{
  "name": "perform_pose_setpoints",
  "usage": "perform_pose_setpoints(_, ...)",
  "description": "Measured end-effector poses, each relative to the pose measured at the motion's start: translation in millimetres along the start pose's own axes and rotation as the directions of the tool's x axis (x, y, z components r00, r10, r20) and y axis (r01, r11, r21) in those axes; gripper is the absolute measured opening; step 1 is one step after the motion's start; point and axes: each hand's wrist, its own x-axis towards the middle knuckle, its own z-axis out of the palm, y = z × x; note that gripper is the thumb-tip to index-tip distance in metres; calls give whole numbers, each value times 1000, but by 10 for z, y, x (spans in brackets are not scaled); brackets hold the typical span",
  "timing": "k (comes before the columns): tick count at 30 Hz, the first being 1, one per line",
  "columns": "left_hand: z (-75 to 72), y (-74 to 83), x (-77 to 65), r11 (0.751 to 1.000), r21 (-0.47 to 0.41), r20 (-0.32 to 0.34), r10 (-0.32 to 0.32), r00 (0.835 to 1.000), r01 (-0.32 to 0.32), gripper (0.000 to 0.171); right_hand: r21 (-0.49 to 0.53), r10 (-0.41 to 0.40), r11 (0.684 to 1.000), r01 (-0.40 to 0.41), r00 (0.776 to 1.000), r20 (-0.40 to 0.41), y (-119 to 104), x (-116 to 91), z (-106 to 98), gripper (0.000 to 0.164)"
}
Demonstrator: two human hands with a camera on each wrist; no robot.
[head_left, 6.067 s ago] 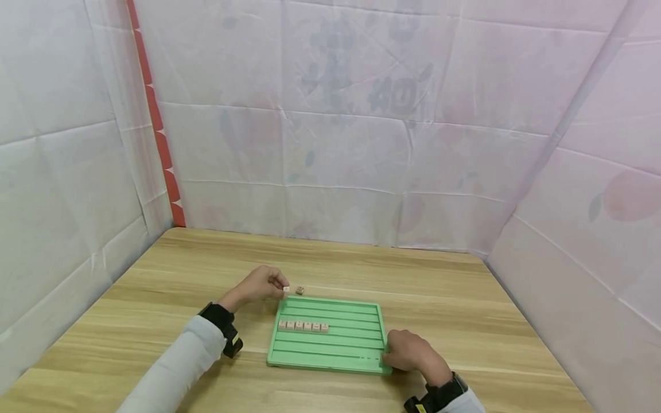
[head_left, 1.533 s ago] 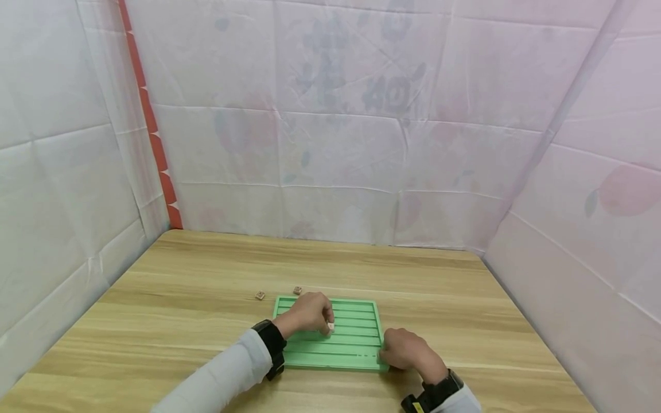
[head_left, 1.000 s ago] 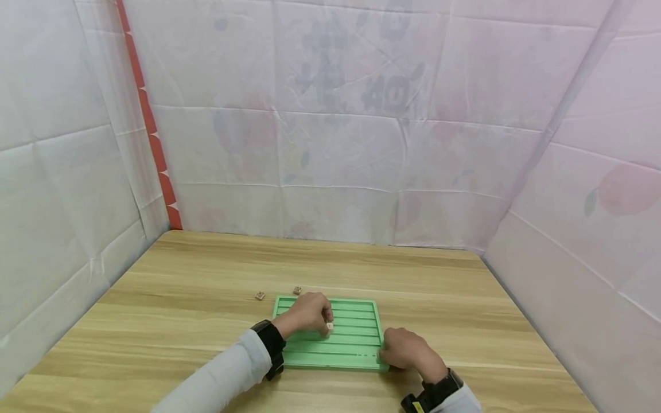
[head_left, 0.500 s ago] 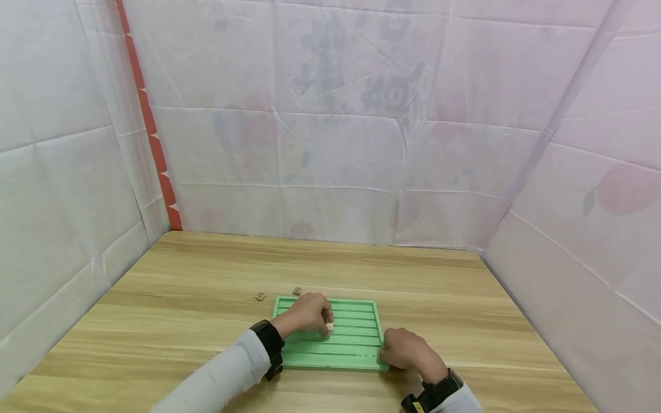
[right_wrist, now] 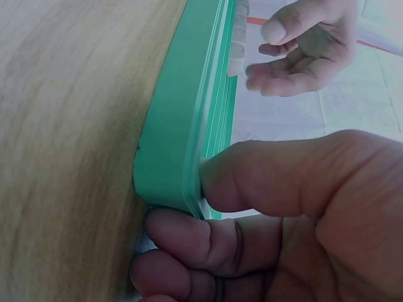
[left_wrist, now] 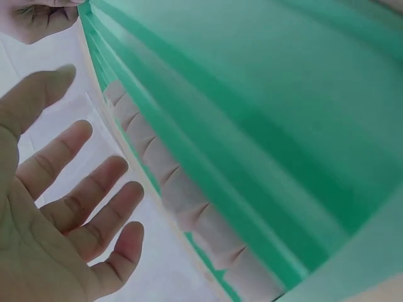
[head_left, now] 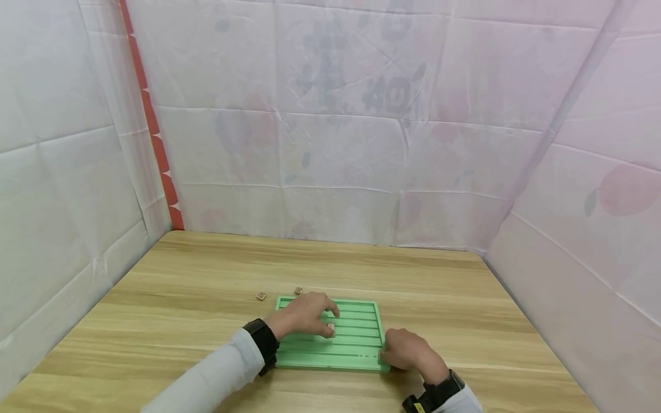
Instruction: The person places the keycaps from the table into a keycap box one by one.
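Observation:
Over the green ridged tray (head_left: 356,362) my left hand (head_left: 303,315) is spread, thumb and fingers apart. Just beyond its thumb tip shows a small pale tile (head_left: 331,327) in one of the grooves. In the left wrist view a row of several tiles (left_wrist: 182,195) stands side by side along a groove, and the open fingers (left_wrist: 104,211) are apart from them. The head view hides most of that row behind my left hand. My right hand (head_left: 410,350) pinches the tray's near right corner; in the right wrist view the thumb (right_wrist: 252,176) lies over the rim, fingers outside it.
Two loose tiles (head_left: 261,296) lie on the wooden table (head_left: 206,269) beyond the tray's far left corner, apart from each other. Pale sheets (head_left: 335,149) hang along the table's back and sides.
Earlier my left hand took a tile from behind the tray and held it at the row's right end. Now its fingers have parted from the tile. My right hand stays at the corner.

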Motion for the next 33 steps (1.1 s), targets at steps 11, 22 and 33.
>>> perform_pose_setpoints(11, -81, 84, -48, 989, 145, 3, -14, 1000, 13, 42, -2, -5, 1000, 5, 1000, -2, 17, -2, 3, 16)
perform_pose_setpoints(22, -110, 17, -56, 987, 151, -3, -52, 999, 52, 43, -1, -15, 1000, 15, 1000, -4, 19, 2, 5, 15)
perform_pose_setpoints(33, -164, -217, -39, 980, 141, -37, -138, 990, 142, 45, 18, -20, 1000, 20, 1000, -10, 11, 22, 11, 14)
